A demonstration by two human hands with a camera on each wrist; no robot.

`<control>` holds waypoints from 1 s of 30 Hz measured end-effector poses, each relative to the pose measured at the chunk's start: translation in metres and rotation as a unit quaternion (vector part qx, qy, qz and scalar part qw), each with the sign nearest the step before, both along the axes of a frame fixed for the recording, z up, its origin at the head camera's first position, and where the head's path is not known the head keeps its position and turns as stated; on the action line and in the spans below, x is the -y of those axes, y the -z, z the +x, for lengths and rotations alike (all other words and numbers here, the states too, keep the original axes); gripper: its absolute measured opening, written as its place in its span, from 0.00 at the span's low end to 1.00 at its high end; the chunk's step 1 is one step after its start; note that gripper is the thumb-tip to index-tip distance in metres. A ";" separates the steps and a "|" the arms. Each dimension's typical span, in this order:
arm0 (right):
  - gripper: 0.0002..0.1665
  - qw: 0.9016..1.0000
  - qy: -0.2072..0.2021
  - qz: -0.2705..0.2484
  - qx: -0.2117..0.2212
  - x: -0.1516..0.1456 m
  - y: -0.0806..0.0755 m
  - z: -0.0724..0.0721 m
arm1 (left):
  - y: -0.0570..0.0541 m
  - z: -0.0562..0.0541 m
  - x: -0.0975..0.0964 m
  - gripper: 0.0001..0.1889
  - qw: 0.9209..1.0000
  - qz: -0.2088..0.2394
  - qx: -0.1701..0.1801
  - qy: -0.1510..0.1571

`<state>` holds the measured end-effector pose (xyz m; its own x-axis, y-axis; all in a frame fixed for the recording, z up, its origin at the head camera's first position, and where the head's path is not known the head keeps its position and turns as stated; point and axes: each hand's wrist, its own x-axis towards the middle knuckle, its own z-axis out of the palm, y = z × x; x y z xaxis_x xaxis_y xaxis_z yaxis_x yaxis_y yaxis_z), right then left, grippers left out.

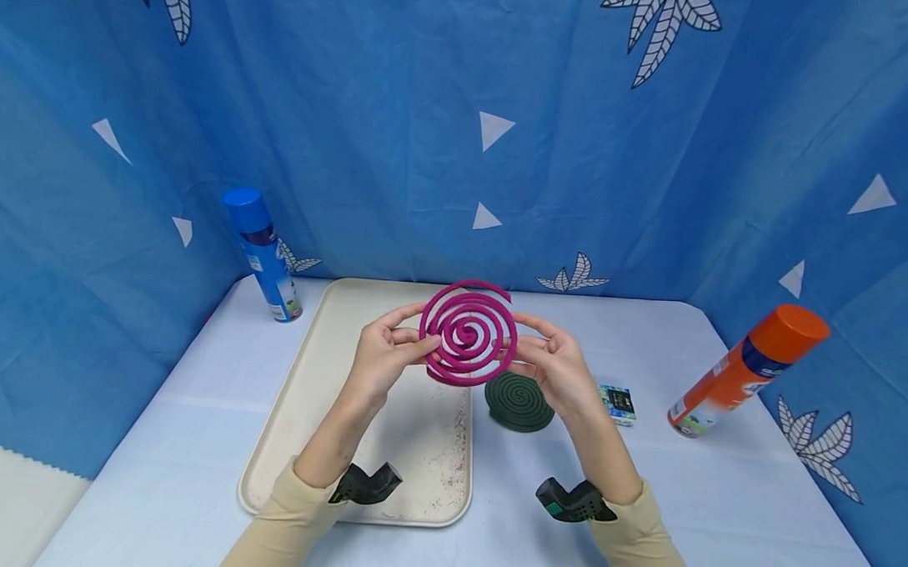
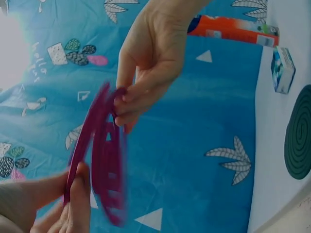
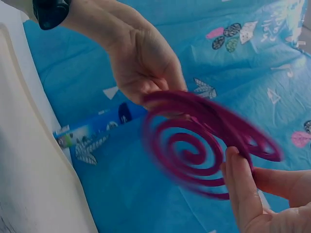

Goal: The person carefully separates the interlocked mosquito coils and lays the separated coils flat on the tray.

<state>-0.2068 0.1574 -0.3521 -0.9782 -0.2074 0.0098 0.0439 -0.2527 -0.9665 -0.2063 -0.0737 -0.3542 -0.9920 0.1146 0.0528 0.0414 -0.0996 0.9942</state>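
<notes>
A magenta mosquito coil (image 1: 465, 335) is held up in front of the curtain, above the right edge of the tray. In the wrist views its spirals spread apart into two tilted layers, joined or overlapping near the fingers. My left hand (image 1: 380, 352) pinches its left rim between thumb and fingers. Opposite, my right hand (image 1: 559, 366) pinches the right rim, its fingertips partly behind the coil. The right wrist view shows one spiral (image 3: 187, 155) hanging below the other, blurred. Beneath the right hand, a dark green mosquito coil (image 1: 520, 401) lies flat on the table.
A cream tray (image 1: 283, 444) lies on the white-covered table at left. A blue spray can (image 1: 263, 256) stands at the back left, an orange spray can (image 1: 747, 369) at right. Beside the right forearm is a small box (image 1: 618, 404). Blue curtain (image 1: 399, 148) surrounds the table.
</notes>
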 end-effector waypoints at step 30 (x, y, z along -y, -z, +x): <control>0.29 0.996 0.079 -0.011 0.041 -0.005 0.001 -0.005 | 0.010 -0.024 0.023 0.28 0.990 0.071 -0.006 -0.125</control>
<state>-0.2123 0.1625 -0.3533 -0.9963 -0.0522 -0.0687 0.0807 -0.2832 -0.9557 -0.2304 -0.0970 -0.3639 -0.9876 -0.1439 0.0631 0.0944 -0.2226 0.9703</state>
